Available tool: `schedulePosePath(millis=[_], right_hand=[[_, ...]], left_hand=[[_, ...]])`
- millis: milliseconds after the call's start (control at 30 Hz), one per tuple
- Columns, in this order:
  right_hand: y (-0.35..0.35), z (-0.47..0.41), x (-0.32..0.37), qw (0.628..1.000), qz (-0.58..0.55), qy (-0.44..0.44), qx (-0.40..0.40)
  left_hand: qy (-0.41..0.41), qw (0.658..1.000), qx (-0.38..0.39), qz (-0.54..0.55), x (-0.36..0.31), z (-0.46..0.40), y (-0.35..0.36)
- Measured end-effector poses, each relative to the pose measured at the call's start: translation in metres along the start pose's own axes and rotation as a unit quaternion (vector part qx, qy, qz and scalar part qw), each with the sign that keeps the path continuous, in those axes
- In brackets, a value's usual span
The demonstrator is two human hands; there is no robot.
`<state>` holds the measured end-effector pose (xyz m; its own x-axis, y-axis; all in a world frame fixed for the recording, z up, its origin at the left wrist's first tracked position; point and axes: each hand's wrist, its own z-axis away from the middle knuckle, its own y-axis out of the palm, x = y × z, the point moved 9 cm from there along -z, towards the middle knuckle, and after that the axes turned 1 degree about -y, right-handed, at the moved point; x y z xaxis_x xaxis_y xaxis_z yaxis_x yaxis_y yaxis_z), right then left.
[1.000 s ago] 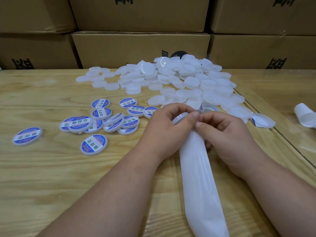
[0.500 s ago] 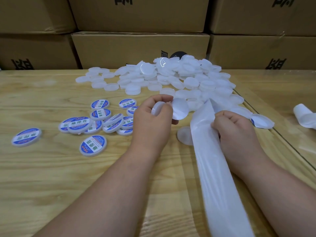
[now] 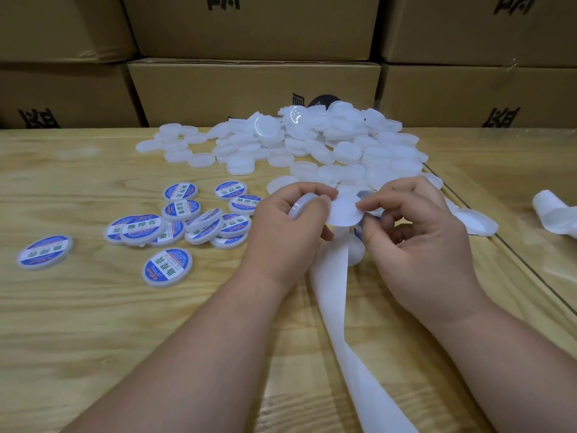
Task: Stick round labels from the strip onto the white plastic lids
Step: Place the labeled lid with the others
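Observation:
My left hand (image 3: pixel 287 232) grips a white plastic lid (image 3: pixel 301 205) in its curled fingers. A round label (image 3: pixel 343 210), its white back towards me, sits between both hands. My right hand (image 3: pixel 418 235) pinches the label's right edge with thumb and forefinger, while its left edge touches my left fingertips. The white backing strip (image 3: pixel 337 310) runs from under my hands down to the near table edge. A big pile of bare white lids (image 3: pixel 327 145) lies behind my hands. Several lids with blue labels (image 3: pixel 175 226) lie to the left.
Stacked cardboard boxes (image 3: pixel 249 85) wall off the back of the wooden table (image 3: pixel 93 339). A curled piece of used backing paper (image 3: pixel 555 214) lies at the far right, beyond a seam (image 3: pixel 505 245) in the tabletop. One labelled lid (image 3: pixel 45 253) sits apart at the left.
My right hand has let go of the strip and moved left to pinch the label that my left hand held with the lid. The strip has dropped flat on the table.

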<state>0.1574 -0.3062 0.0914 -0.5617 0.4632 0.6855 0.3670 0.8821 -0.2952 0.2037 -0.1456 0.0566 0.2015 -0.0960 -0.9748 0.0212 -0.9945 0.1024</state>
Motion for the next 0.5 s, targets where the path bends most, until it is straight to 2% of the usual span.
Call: schedulePosePath(millis=[100,233,333,500], right_hand=[[-0.001,0.0,0.0,1.0,-0.002,0.008,-0.006],[-0.004,0.0,0.003,0.999,-0.025,0.014,-0.027],[-0.008,0.0,0.002,0.998,-0.036,0.022,-0.041],[-0.005,0.001,-0.008,0.993,-0.083,0.077,-0.036]], left_hand=[[0.01,1.0,0.012,-0.007,-0.001,0.0,0.002],[0.032,0.997,0.037,0.067,-0.007,0.001,0.006],[0.017,0.995,0.057,0.082,-0.004,-0.001,0.005],[0.004,0.996,0.042,0.074,0.001,-0.004,0.0]])
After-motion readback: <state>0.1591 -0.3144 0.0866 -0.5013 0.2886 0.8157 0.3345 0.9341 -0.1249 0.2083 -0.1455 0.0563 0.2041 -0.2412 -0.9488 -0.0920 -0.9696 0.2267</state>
